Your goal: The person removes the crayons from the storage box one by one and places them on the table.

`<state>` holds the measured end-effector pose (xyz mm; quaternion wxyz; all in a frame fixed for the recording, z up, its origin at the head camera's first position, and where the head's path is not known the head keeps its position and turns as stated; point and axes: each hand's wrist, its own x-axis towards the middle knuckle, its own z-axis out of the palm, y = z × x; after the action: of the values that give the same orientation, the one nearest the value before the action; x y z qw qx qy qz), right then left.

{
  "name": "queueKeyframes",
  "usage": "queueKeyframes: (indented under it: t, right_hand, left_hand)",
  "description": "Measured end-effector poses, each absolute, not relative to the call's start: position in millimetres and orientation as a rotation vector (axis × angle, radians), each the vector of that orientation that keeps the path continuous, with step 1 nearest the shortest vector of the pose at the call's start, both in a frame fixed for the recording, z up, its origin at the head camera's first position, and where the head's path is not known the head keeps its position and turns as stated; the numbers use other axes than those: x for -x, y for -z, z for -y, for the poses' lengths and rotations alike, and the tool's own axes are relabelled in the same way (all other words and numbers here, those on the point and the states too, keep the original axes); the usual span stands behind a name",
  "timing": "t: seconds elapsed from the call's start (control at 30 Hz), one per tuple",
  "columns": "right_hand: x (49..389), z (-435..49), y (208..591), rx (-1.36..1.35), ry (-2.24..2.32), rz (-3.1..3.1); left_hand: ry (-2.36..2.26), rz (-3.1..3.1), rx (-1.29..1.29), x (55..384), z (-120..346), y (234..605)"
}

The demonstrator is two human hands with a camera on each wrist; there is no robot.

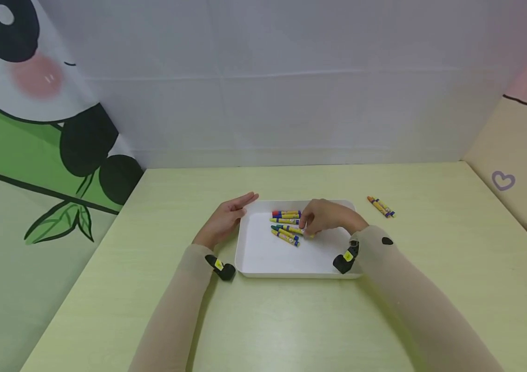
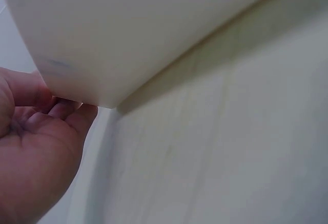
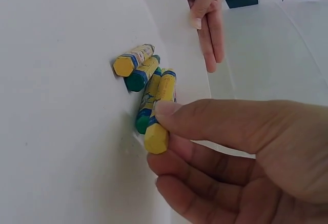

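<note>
Over the white tray (image 1: 263,263), my right hand (image 1: 323,216) pinches a yellow crayon (image 3: 162,116) between thumb and fingers, its flat end pointing out of the grip. Right against it lies a green crayon (image 3: 145,106). To the left in the head view are a yellow and a green crayon with blue-banded wrappers, and more crayons (image 1: 285,214), one with a red tip, lie in a row above. My left hand (image 1: 227,219) holds the tray's upper left edge, thumb over the rim (image 2: 77,101) and other fingers stretched along the outside.
Two crayons (image 1: 381,206), one orange-tipped, lie on the pale wooden table (image 1: 263,320) to the right of the tray. A pale cloth wall (image 1: 291,113) rises behind the table, with printed panels at both sides. Each wrist wears a small black camera (image 1: 344,262).
</note>
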<state>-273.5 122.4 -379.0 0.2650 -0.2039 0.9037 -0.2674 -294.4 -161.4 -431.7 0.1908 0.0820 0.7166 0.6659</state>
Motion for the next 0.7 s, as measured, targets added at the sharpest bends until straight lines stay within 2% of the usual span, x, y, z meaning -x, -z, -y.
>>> queueKeyframes:
  t: [0.43,0.7]
  right_hand:
    - [275.1,-142.9,365.5,0.614,0.769,-2.498]
    - [277.7,-161.3,353.8,0.547,0.788,-2.563]
  left_hand:
    - [-1.883,-1.995,-0.223,293.9,161.7,431.1]
    - [-1.887,-1.992,-0.219,294.3,161.9,431.0]
